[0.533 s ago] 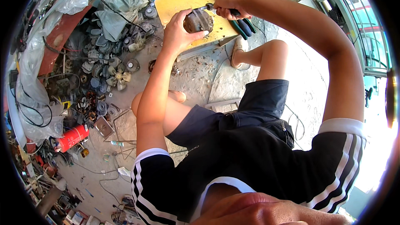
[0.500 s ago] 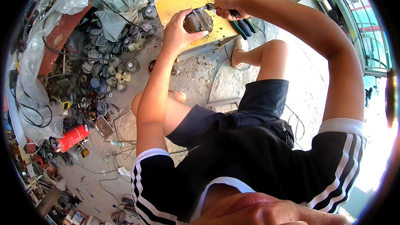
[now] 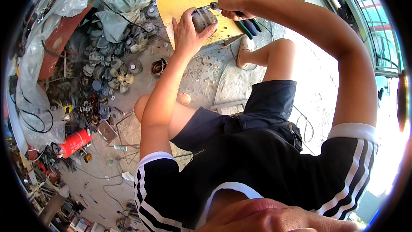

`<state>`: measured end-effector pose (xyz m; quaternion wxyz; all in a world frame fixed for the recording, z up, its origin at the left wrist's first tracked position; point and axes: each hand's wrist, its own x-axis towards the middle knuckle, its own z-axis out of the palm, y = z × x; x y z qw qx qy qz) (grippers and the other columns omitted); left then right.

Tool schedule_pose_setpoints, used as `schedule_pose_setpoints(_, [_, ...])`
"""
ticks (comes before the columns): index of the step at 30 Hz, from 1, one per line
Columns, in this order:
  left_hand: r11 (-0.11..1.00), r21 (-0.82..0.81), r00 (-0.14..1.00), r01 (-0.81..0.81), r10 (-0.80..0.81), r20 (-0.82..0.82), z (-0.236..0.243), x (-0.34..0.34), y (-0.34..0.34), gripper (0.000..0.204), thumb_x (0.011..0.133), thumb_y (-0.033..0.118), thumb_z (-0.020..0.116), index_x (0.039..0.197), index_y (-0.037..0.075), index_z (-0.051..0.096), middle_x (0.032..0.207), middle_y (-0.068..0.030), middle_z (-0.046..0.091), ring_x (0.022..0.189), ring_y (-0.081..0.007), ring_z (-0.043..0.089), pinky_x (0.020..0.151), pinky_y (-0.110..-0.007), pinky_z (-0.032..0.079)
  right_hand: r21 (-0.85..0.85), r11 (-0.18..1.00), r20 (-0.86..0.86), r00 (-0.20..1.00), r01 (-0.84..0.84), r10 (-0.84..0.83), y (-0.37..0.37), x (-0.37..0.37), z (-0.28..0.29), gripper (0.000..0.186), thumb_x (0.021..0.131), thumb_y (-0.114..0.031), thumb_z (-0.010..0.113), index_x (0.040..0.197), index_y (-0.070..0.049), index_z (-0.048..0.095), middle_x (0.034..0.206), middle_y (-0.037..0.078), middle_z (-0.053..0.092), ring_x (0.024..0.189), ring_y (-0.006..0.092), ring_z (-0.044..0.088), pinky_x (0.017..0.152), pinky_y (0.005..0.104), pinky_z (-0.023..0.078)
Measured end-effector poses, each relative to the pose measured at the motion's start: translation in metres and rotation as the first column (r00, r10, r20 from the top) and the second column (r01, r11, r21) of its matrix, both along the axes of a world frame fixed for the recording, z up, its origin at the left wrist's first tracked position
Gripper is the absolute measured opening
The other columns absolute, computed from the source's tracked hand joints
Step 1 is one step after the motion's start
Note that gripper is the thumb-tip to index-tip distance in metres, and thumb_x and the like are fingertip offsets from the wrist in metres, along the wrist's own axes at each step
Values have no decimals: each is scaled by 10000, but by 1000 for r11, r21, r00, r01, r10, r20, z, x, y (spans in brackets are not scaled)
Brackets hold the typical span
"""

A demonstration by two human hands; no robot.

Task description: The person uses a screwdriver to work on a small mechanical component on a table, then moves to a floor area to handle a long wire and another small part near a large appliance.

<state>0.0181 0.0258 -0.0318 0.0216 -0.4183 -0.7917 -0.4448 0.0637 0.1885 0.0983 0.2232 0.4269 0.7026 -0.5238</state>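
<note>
A worn, brownish cylindrical motor [image 3: 203,20] rests on a yellow board [image 3: 180,1]. My left hand [image 3: 189,32] is closed around its near left side, thumb on the near face and a finger over the top; another finger sticks out to the left. Beyond the motor, my right hand [image 3: 235,6] is in a fist around a tool with a black handle. A short metal piece [image 3: 213,6] shows between that fist and the motor; I cannot tell whether it belongs to the tool or the motor. Pliers with dark handles [image 3: 249,27] lie at the board's right edge, just below my right hand.
Several motor parts and fan pieces [image 3: 101,60] are heaped on the floor to the left, with plastic sheeting [image 3: 32,99] beyond. A copper-wound part [image 3: 159,66] sits near my left forearm. A red cylinder [image 3: 75,143] lies lower left. Cables cross the concrete floor [image 3: 206,77].
My left hand has shifted a little to the right along the motor, and its fingers have spread. The right fist has barely moved. The board appears slightly farther left in view.
</note>
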Motion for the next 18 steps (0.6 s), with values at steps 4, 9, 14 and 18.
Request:
schedule_pose_setpoints(4, [997,45,986,-62,69,-152,-8,2,9,931,708,664,713,1307,35,380,1204,-216,572,1151,-373,541,1091,-646,182,-29,999,-25,999,41,-42,1,-2,-2,227,916,-114,429,710,-49,499,586,-5,457,386,52,323,352,186,249])
schedule_pose_setpoints(9, [999,28,992,-39,42,-121,-5,1,11,914,714,663,706,1293,29,393,1184,-212,562,1139,-382,535,1082,-627,232,-12,1000,-80,997,-18,17,-1,5,0,182,904,-89,409,767,-17,505,623,49,471,416,95,357,363,242,241])
schedule_pose_setpoints(14, [997,22,993,-68,70,-99,0,3,10,888,720,655,703,1274,23,419,1157,-196,572,1117,-370,544,1081,-584,277,116,981,-67,985,-154,162,3,2,-12,175,902,-77,376,859,-8,531,617,48,469,433,115,365,396,277,274])
schedule_pose_setpoints(18, [997,22,992,-80,81,-101,1,4,12,840,727,632,707,1244,19,456,1140,-189,580,1106,-359,550,1089,-557,287,247,918,-48,942,-312,333,10,6,-28,250,903,-70,364,1037,-14,566,604,51,478,476,137,415,437,317,317])
